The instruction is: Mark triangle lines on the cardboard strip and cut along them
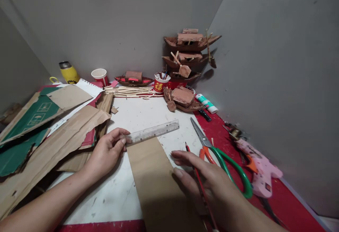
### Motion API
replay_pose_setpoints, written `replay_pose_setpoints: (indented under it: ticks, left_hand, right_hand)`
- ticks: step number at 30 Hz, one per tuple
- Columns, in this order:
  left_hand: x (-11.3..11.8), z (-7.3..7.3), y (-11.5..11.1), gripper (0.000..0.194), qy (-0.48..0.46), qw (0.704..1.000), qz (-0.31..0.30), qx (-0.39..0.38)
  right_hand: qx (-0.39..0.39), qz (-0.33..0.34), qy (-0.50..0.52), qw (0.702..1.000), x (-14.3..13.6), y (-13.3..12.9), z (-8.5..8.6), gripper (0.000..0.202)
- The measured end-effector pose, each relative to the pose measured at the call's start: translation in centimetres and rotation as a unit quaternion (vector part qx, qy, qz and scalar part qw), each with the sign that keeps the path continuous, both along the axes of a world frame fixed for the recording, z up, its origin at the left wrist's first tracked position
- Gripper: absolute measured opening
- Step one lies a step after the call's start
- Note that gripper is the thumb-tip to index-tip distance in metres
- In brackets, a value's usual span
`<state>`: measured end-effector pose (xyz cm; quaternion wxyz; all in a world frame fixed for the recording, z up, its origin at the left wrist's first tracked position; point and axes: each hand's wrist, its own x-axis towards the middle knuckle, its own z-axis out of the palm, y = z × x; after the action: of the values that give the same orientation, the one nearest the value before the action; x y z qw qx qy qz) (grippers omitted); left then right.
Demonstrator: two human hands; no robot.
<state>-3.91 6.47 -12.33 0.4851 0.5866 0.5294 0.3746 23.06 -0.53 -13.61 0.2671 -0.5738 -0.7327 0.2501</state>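
My left hand [109, 150] pinches the left end of a clear ruler [155, 132] between thumb and fingers. The ruler lies slantwise across the far end of a brown cardboard strip [156, 175], which runs toward me over the white board. At the strip's right edge is my right hand [203, 179], thumb and index finger stretched toward the cardboard. A red pencil [200, 182] is held in that hand, its dark tip pointing away from me. Whether the right fingertips touch the strip is hard to tell. Scissors [219, 154] with green and orange handles lie just beyond the right hand.
Torn cardboard pieces [66, 136] pile up on the left. Model boats [185, 62], wooden sticks [132, 90], a paper cup with brushes [161, 82] and a yellow bottle [69, 72] line the back. A pink glue gun [261, 172] and a white-and-green tube [206, 103] lie at right.
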Motion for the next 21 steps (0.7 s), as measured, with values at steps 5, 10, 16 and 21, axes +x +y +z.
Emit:
replay_pose_setpoints:
  ticks: [5,10,16,21]
  left_hand:
    - [0.1,-0.1,0.2,0.023,-0.006,1.0,0.007,-0.004]
    - [0.1,0.0,0.3,0.024,-0.009,1.0,0.011,-0.015]
    - [-0.1,0.0,0.3,0.024,-0.002,0.999,0.015,-0.028]
    - [-0.3,0.0,0.3,0.028,-0.001,0.999,0.029,-0.034]
  right_hand:
    - [0.036,0.019,-0.023,0.999,-0.2,-0.4,-0.2,0.027]
    - [0.081,0.052,-0.027,0.995,0.0,-0.8,-0.6,0.029]
    - [0.06,0.053,0.021,0.997,-0.2,-0.9,0.0,0.03]
    - [-0.008,0.053,0.059,0.997,-0.6,-0.6,1.2,0.021]
